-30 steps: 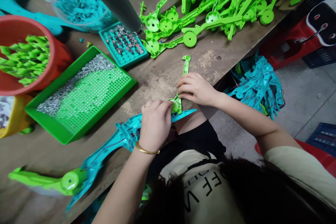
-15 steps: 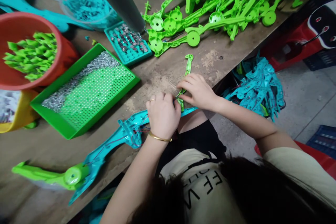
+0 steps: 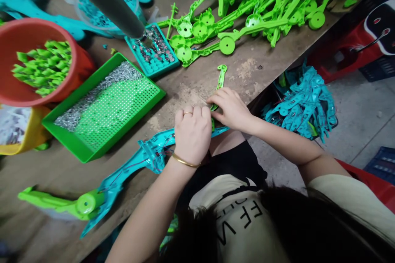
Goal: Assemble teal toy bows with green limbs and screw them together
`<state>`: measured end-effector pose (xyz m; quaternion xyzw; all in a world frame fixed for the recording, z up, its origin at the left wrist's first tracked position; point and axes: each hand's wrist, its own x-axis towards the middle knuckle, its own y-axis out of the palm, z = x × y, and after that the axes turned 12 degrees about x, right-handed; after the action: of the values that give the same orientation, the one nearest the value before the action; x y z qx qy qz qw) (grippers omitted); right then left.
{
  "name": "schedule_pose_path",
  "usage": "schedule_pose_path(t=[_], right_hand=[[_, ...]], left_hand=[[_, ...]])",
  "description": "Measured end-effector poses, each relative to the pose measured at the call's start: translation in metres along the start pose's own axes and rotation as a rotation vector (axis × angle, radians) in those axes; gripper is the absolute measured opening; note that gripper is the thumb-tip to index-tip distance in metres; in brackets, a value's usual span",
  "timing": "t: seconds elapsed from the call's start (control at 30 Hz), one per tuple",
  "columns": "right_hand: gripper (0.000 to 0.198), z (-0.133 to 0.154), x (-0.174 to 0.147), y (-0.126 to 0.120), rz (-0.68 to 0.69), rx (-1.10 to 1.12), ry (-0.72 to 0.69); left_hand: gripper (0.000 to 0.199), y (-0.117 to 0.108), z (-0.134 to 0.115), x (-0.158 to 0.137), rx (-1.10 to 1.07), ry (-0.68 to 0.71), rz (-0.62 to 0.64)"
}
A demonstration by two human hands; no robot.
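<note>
A narrow light-green plastic strip (image 3: 221, 77) with a hooked end lies across the wooden bench's edge. My right hand (image 3: 231, 109) has its thumb and fingers closed around the strip's middle. Just left of it, my left hand (image 3: 193, 131), with a ring and bracelet, is curled with its knuckles up by the strip's lower end; whatever its fingers hold is hidden. Under the left hand runs a long blue plastic housing (image 3: 123, 170) with thin red wires, joined at its far left to a green piece (image 3: 84, 205) with a round hub.
A green perforated tray (image 3: 101, 115) holds small metal parts. Beside it are a teal tray (image 3: 173, 65), a red bucket (image 3: 77, 65) and a yellow container (image 3: 38, 131). Green plastic parts (image 3: 226, 45) pile up behind; blue ones (image 3: 302, 102) sit below right. A grey tube (image 3: 108, 0) slants overhead.
My left hand has turned and shifted slightly, so its back faces me more. The grey tube's tip has swung left over the teal tray. My right hand stays at the strip.
</note>
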<state>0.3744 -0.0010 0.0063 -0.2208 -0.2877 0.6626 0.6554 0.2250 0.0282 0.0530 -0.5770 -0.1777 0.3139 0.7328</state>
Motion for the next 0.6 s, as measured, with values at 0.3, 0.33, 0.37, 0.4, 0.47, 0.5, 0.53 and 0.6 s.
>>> schedule_pose_path(t=[0.3,0.33,0.37,0.4,0.47,0.5,0.53,0.6], right_hand=[[0.032,0.001,-0.002,0.003,-0.034,0.064,0.028],[0.032,0.0,-0.002,0.002,-0.03,0.07,0.028],[0.031,0.0,-0.002,0.002,-0.026,0.077,0.028],[0.03,-0.001,-0.002,0.001,-0.018,0.083,0.026],[0.03,-0.001,-0.002,0.0,-0.001,0.088,0.021],[0.03,0.0,-0.002,-0.001,0.003,0.087,0.02],[0.03,0.0,-0.002,-0.001,0.004,0.082,0.02],[0.03,0.002,-0.002,-0.001,-0.003,0.063,0.024]], left_hand=[[0.034,0.016,0.033,-0.008,-0.282,0.055,0.031],[0.035,0.018,0.035,-0.01,-0.307,0.055,0.031],[0.035,0.02,0.037,-0.012,-0.328,0.055,0.032],[0.035,0.021,0.037,-0.013,-0.345,0.054,0.035],[0.036,0.022,0.037,-0.013,-0.353,0.049,0.041],[0.037,0.023,0.036,-0.013,-0.339,0.045,0.044],[0.037,0.023,0.035,-0.013,-0.316,0.043,0.047],[0.037,0.022,0.033,-0.012,-0.26,0.055,0.055]])
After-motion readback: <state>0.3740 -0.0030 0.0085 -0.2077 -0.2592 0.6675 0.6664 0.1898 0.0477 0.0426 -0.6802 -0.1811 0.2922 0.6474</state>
